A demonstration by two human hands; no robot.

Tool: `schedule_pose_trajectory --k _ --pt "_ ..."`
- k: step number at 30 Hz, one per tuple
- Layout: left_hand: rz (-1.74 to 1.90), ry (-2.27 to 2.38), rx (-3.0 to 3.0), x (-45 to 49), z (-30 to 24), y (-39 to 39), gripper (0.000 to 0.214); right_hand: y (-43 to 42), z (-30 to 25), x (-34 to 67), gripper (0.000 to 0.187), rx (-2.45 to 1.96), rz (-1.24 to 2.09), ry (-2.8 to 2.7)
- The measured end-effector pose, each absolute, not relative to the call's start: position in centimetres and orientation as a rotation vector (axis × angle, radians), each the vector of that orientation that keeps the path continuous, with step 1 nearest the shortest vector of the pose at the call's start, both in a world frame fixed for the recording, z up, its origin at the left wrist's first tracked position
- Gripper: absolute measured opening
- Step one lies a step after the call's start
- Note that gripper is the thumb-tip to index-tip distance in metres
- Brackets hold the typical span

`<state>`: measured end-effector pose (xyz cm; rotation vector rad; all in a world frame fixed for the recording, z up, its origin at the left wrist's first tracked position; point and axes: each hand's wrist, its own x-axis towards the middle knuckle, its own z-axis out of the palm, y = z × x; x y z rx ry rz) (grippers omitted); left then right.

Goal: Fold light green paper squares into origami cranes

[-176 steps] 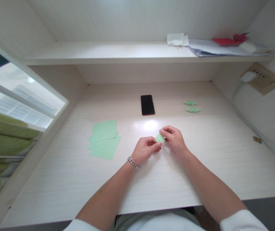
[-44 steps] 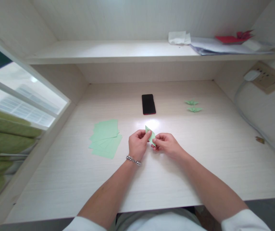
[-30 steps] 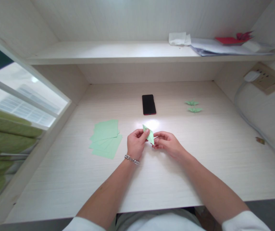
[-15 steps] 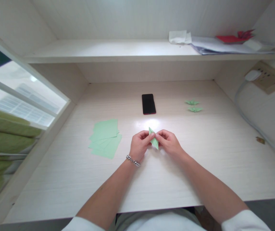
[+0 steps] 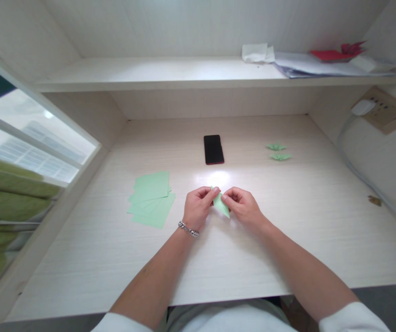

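A small folded piece of green paper (image 5: 221,204) is held just above the desk, between both of my hands. My left hand (image 5: 198,207), with a metal bracelet at the wrist, pinches its upper left edge. My right hand (image 5: 242,205) pinches its right side with thumb and forefinger. The paper's pointed lower end slants toward the lower right. A loose stack of flat green sheets (image 5: 151,198) lies on the desk to the left of my hands.
A black phone (image 5: 213,149) lies face up behind my hands. Two small folded green figures (image 5: 279,151) sit at the back right. The shelf above holds white papers (image 5: 309,67) and a red folded piece (image 5: 338,51). A charger and cable (image 5: 360,109) hang on the right wall.
The folded paper has been turned and worked between my fingers. It sits a little lower than half a second ago, with its point slanting further down to the right.
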<state>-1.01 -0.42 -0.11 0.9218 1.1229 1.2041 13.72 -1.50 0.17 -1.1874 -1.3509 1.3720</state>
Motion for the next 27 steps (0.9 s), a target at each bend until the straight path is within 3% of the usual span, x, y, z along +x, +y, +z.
schedule_pose_trajectory --k 8,16,27 --pt "1.256 1.12 0.824 -1.36 -0.1 -0.05 0.026 -1.72 0.6 13.76 0.022 -1.204 1.346 -1.388" --pt "1.187 1.045 0.767 -1.21 0.35 -0.21 0.041 -1.6 0.57 13.8 0.023 -1.252 1.281 -1.425" --pt "1.179 1.111 0.988 -1.45 -0.38 -0.45 0.022 -1.61 0.37 13.92 0.02 -1.263 1.238 -1.472"
